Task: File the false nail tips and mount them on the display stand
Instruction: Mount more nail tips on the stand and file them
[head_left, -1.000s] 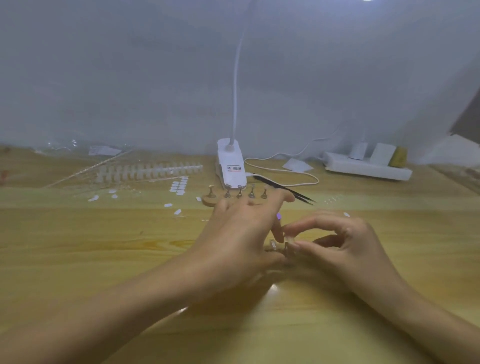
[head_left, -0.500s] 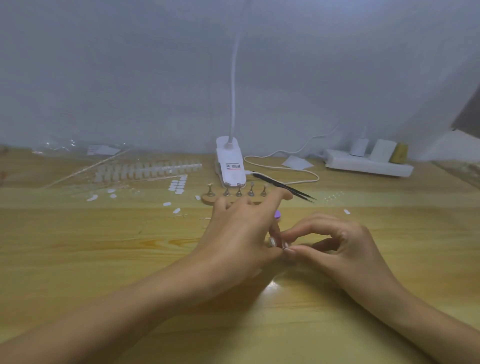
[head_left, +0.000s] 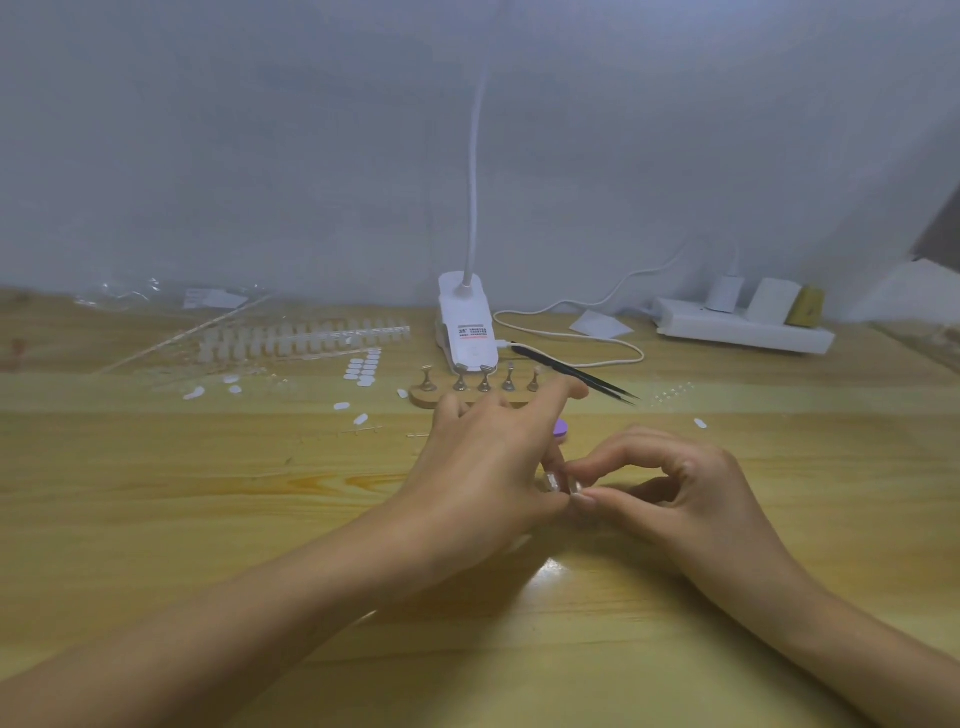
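Observation:
My left hand (head_left: 483, 467) and my right hand (head_left: 670, 488) meet fingertip to fingertip low over the wooden table. A small clear nail tip (head_left: 563, 484) is pinched between them: thumb and forefinger of the right hand hold it, and the left thumb and a bent finger also grip it. My left forefinger sticks out toward the display stand (head_left: 423, 397), a wooden base with several metal pegs (head_left: 484, 378). A purple file end (head_left: 560, 428) shows just behind my left fingers; I cannot tell if it is held.
Black tweezers (head_left: 576, 374) lie right of the stand. A white clip lamp (head_left: 465, 332) with its cable stands behind it. Strips of clear nail tips (head_left: 306, 338), white sticky tabs (head_left: 363, 366) and plastic wrapping lie at back left. A power strip (head_left: 743, 327) sits at back right.
Both hands stay joined on the nail tip. My right thumb and forefinger have closed tighter on it, and the fingertips have shifted only slightly.

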